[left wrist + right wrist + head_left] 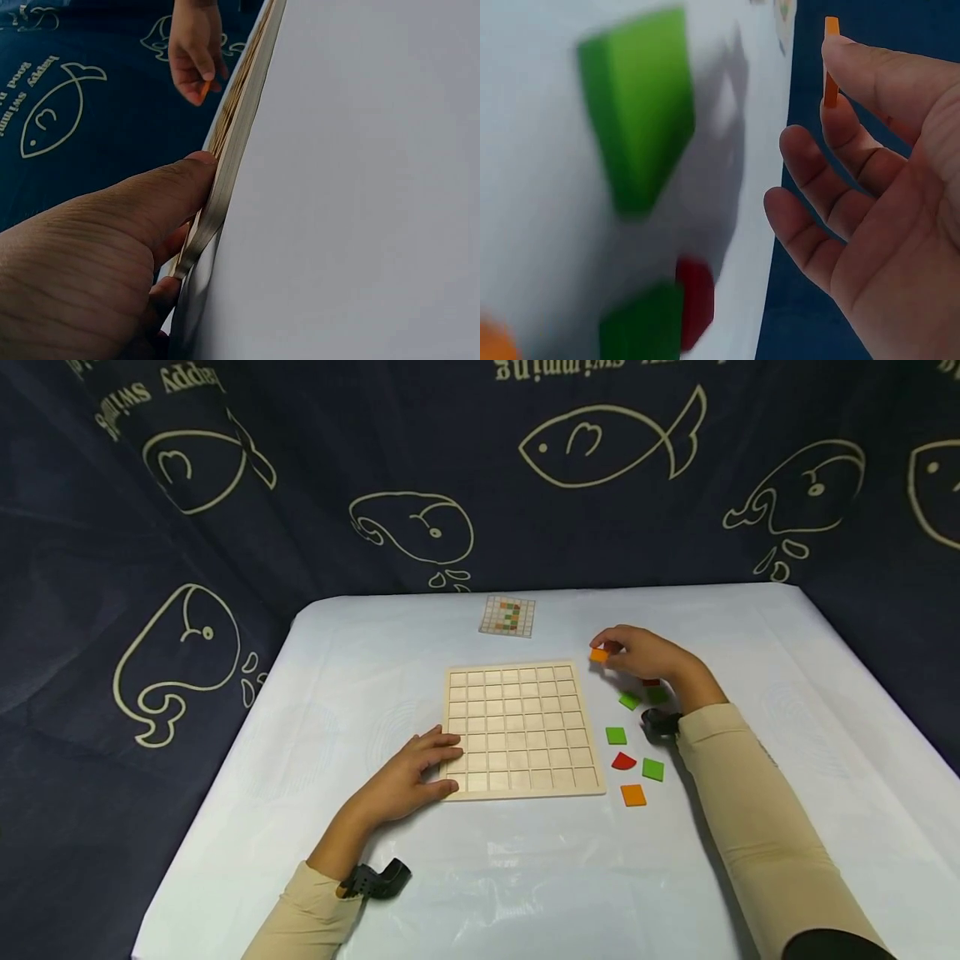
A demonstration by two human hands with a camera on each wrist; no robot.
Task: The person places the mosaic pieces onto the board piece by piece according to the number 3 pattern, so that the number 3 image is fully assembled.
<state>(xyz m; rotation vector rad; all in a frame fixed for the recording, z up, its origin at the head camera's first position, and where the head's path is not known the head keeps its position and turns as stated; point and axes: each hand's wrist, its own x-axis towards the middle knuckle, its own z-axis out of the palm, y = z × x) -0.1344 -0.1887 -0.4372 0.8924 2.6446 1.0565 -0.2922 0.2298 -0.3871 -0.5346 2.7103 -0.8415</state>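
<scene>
Tiles (616,736) and card (507,616) lie near the board (515,720); spread left grip (408,778) touches it, right grip (643,653) pinches an orange tile (598,656).

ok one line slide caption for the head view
Left hand rests at the edge of a wooden grid board; right hand pinches an orange tile near the board's far right corner.

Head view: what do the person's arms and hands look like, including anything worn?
The left sleeve and right sleeve are tan and long. A black left-wrist camera and black right-wrist camera are worn. Left hand and right hand are gloveless.
</scene>
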